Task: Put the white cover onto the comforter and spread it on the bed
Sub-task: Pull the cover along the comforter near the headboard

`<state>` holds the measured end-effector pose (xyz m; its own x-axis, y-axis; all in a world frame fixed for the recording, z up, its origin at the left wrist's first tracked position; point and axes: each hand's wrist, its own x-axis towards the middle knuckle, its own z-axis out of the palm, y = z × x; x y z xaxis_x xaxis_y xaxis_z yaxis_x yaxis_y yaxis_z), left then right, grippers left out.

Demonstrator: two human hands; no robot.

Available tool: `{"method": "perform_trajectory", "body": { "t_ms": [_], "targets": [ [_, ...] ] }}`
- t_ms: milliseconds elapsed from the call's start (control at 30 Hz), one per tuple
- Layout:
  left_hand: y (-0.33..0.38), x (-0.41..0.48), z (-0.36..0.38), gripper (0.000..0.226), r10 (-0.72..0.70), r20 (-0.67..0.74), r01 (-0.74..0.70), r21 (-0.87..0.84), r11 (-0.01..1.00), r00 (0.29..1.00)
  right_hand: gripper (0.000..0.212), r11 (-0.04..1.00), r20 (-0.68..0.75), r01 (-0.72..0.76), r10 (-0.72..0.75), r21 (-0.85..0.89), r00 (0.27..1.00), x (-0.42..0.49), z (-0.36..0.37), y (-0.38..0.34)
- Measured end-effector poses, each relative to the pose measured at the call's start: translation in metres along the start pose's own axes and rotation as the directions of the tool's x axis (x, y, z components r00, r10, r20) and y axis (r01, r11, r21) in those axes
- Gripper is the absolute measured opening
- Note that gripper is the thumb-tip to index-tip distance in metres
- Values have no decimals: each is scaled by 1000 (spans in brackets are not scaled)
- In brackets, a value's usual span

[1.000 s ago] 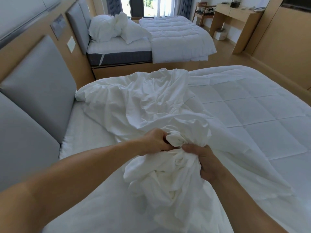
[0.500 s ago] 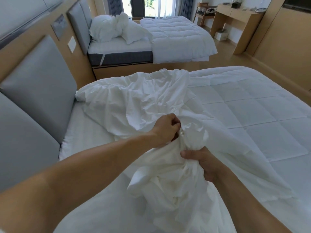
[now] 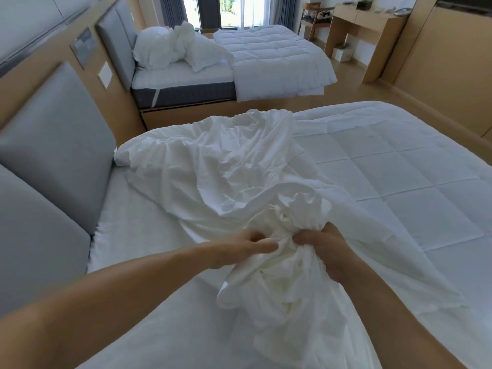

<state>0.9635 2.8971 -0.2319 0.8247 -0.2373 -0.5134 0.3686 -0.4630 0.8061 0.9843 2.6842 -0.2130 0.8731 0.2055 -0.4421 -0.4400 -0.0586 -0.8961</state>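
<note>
The white cover lies crumpled across the head half of the near bed, part of it gathered into a bunch in front of me. My left hand pinches that bunch from the left. My right hand grips the gathered cloth from the right, fingers curled round it. The two hands sit close together. The quilted white comforter lies flat on the right part of the bed, its near edge under the cover.
Grey padded headboard panels line the wall at left. A second bed with pillows and a comforter stands beyond a narrow floor gap. A wooden desk is at the far right, with wooden floor beside it.
My left hand rose onto the bunch half a second ago, then came back down beside the right hand, taking a fresh hold. More cover is gathered. The right hand stayed gripping.
</note>
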Motion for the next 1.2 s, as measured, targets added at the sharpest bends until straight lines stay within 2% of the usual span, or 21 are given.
{"method": "perform_trajectory", "body": {
  "t_ms": [33, 167, 267, 367, 467, 533, 600, 733, 833, 933, 1000, 1067, 1133, 1200],
  "targets": [
    [-1, -1, 4, 31, 4, 32, -3, -10, 1000, 999, 41, 1000, 28, 12, -12, -7, 1000, -1, 2, -2],
    [12, 7, -1, 25, 27, -33, -34, -208, 977, 999, 44, 998, 127, 56, -51, -39, 991, -7, 9, -8],
    [24, 9, -5, 27, 28, 17, -21, -309, 951, 999, 41, 998, 179, 60, -65, 31, 982, -10, 10, -9],
    [39, 9, 1, 19, 62, -68, -80, -316, 945, 996, 39, 989, 223, 78, -104, 123, 969, -14, 12, -11],
    [48, 15, 4, 17, 153, -112, -169, -151, 974, 982, 43, 974, 190, 112, -150, 198, 970, -14, 12, -9],
    [52, 16, 0, 18, 242, -122, -235, 71, 969, 963, 46, 962, 151, 129, -169, 243, 974, -13, 13, -7],
    [55, 19, -4, 20, 331, -129, -284, 290, 914, 935, 50, 946, 146, 121, -171, 301, 974, -13, 15, -3],
    [56, 25, -9, 19, 491, -81, -378, 534, 756, 868, 60, 947, 250, 6, -91, 322, 964, -10, 15, 0],
    [54, 29, -20, 23, 644, 9, -452, 721, 526, 765, 65, 972, 346, -75, -7, 223, 938, -9, 11, -3],
    [60, 32, -28, 28, 622, 67, -346, 874, 340, 780, 65, 982, 395, -113, 43, 154, 917, -7, 11, -7],
    [61, 33, -26, 29, 603, 91, -321, 904, 284, 792, 65, 983, 401, -128, 63, 135, 914, -6, 11, -8],
    [62, 34, -24, 27, 619, 62, -341, 875, 344, 783, 67, 977, 386, -155, 88, 148, 918, -5, 9, -6],
    [62, 33, -23, 20, 613, -14, -379, 775, 506, 790, 64, 966, 334, -169, 96, 196, 938, -4, 6, -4],
    [64, 30, -28, 14, 539, -192, -329, 612, 719, 820, 61, 957, 251, -143, 78, 251, 965, -2, 5, -3]
  ]
}}
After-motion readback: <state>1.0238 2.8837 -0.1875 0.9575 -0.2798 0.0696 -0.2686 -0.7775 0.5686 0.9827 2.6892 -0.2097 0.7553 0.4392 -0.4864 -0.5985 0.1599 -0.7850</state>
